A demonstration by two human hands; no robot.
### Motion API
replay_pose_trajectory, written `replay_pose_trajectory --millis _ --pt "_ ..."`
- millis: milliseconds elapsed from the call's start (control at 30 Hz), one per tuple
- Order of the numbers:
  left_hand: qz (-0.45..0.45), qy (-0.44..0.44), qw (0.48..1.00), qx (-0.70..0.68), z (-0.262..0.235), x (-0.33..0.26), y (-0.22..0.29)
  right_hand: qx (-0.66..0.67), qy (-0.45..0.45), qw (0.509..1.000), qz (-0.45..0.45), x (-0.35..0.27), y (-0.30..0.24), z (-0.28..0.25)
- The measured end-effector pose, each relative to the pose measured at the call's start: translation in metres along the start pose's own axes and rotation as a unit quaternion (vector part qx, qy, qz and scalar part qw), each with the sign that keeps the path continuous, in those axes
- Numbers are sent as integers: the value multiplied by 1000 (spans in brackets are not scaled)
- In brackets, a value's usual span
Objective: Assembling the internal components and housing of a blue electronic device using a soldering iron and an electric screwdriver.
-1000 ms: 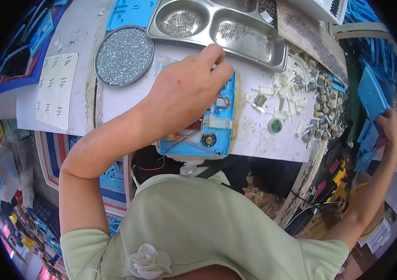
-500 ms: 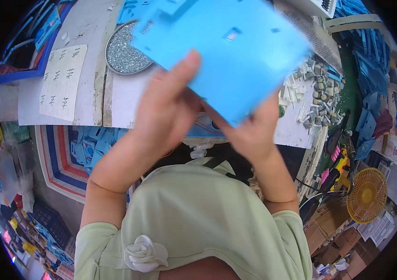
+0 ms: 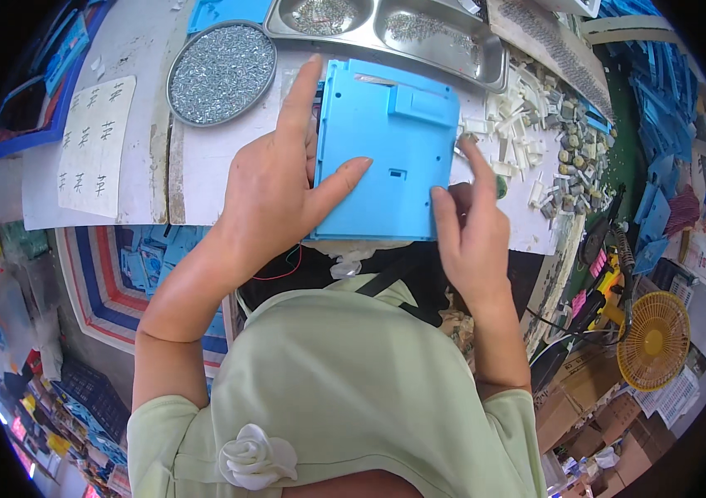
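Note:
A blue plastic housing panel (image 3: 382,153) lies roughly square in front of me at the table's near edge, a raised block and a small slot on its face. My left hand (image 3: 278,178) grips its left side, thumb across the face and index finger stretched along the edge. At the right side, the thumb of my right hand (image 3: 473,220) rests against the panel's edge, with the index finger pointing up beside it. A small dark piece shows at that index fingertip; I cannot tell whether it is held. The panel's underside is hidden.
Left of the panel sits a round tray (image 3: 222,75) of small screws. Behind it stands a steel tray (image 3: 444,41) with small metal parts. White plastic pieces (image 3: 515,129) and small motors (image 3: 573,170) are heaped to the right. A striped bag (image 3: 104,286) holds blue parts below left.
The blue panel has come down from a raised, tilted position to the table's near edge and straightened. My left hand has shifted to its left edge, my right hand to its right edge.

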State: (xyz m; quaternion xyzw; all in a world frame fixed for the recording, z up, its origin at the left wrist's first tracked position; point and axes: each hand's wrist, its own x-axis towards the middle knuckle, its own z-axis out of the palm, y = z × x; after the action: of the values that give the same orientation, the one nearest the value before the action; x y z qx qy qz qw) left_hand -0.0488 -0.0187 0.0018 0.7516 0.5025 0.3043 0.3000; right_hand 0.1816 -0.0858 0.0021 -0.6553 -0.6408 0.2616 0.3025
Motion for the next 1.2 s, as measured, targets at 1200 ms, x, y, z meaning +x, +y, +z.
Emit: replay_pose_trajectory --millis 1200 --pt "-128 20 975 -180 7 -71 -26 -93 -102 962 -235 21 13 5"
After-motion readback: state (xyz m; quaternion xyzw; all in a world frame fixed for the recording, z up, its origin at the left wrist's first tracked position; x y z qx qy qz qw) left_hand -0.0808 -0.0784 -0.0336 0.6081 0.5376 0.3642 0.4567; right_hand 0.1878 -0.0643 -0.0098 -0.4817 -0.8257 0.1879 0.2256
